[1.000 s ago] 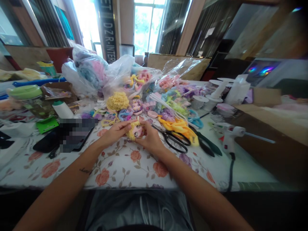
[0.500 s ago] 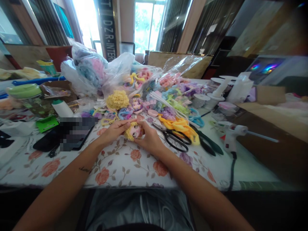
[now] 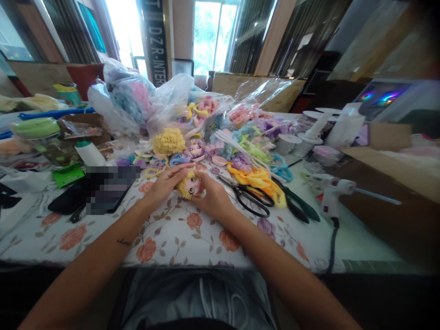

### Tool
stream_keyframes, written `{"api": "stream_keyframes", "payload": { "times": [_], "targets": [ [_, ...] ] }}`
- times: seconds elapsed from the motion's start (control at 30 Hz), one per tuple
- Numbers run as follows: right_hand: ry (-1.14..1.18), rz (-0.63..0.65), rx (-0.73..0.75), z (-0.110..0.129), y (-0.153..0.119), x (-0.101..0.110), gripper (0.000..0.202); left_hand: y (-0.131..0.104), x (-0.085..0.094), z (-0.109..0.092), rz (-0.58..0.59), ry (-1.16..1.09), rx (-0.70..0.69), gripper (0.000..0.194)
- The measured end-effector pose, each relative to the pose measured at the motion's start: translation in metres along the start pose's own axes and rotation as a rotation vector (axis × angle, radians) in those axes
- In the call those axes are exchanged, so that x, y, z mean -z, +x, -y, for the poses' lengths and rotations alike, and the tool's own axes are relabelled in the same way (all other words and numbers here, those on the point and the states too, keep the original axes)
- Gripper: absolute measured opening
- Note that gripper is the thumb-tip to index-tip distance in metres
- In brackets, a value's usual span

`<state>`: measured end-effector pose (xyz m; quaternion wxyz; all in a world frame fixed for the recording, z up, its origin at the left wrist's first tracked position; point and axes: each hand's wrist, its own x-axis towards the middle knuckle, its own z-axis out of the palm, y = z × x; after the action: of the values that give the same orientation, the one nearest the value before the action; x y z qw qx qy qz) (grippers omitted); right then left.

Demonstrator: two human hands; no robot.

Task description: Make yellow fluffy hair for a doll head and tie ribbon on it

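A small doll head with curly yellow hair and large painted eyes is held between both hands above the flowered cloth. My left hand is closed on its left and upper side, fingers reaching over the top. My right hand grips it from the right, with the thumb low by the chin and the fingers partly hidden behind. Just beyond the hands are a ball of yellow curly yarn and a second doll face with purple hair.
Black-handled scissors, yellow-orange yarn and green-handled pliers lie right of the hands. Farther right are a glue gun and a cardboard box. A dark phone lies left; bagged yarn is piled behind.
The doll head has turned and tilted slightly in my hands, and my left fingers have shifted a little over its top. The camera view has moved slightly.
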<state>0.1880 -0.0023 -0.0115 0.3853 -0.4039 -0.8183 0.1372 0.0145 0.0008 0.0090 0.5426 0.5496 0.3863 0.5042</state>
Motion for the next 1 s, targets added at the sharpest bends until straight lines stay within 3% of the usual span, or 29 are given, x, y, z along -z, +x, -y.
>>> {"api": "stream_keyframes", "payload": {
  "times": [0.3, 0.5, 0.87, 1.0],
  "targets": [
    [-0.050, 0.049, 0.059, -0.003, -0.005, -0.003, 0.060, 0.000, 0.005, 0.005, -0.003, -0.007, 0.064, 0.041],
    [-0.003, 0.010, 0.007, 0.002, -0.001, -0.001, 0.063, 0.000, 0.003, 0.000, -0.035, -0.026, 0.025, 0.046],
    [0.046, 0.009, -0.079, 0.006, -0.004, 0.002, 0.061, 0.000, 0.005, 0.006, -0.038, -0.014, 0.038, 0.037],
    [0.107, -0.024, -0.107, 0.006, 0.000, 0.000, 0.061, 0.001, 0.004, 0.007, -0.053, -0.024, 0.022, 0.045]
  ]
}}
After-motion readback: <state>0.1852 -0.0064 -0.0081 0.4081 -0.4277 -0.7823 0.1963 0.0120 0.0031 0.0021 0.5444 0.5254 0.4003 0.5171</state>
